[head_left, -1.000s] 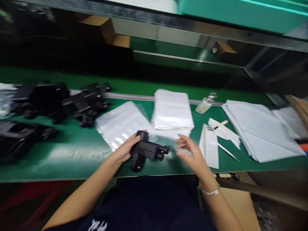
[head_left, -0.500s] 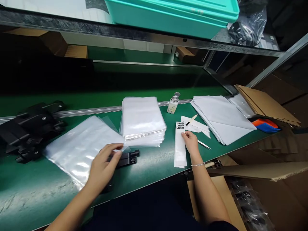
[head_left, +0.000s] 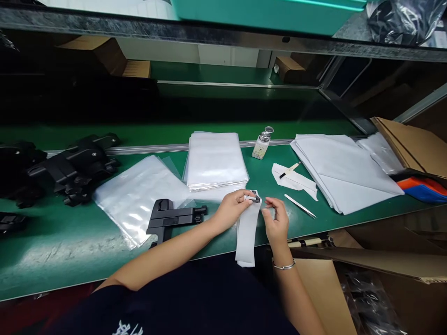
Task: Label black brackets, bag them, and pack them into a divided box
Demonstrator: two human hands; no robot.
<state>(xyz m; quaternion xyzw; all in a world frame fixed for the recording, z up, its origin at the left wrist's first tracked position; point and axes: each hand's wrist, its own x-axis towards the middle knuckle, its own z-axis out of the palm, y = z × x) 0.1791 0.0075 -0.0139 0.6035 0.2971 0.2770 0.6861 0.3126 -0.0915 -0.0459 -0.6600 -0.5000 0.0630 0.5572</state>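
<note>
My left hand (head_left: 232,208) pinches the top of a long white label strip (head_left: 247,232), where small black labels sit. The strip hangs down over the table's front edge. My right hand (head_left: 277,221) is just to the right of that top end, with finger and thumb pinched together on something too small to make out. A black plastic part (head_left: 171,219) lies on the green table (head_left: 70,251) to the left of my left hand, untouched. Tweezers (head_left: 300,205) lie to the right of my right hand.
A stack of clear bags (head_left: 214,160) and a loose flat bag (head_left: 139,195) lie behind the black part. Several black parts (head_left: 77,167) are piled at far left. A small bottle (head_left: 261,144), white sheets (head_left: 344,170) and cardboard boxes (head_left: 408,144) sit to the right.
My left hand let go of the black part and moved right to the label strip. My right hand brought the strip nearer; it now hangs over the table edge.
</note>
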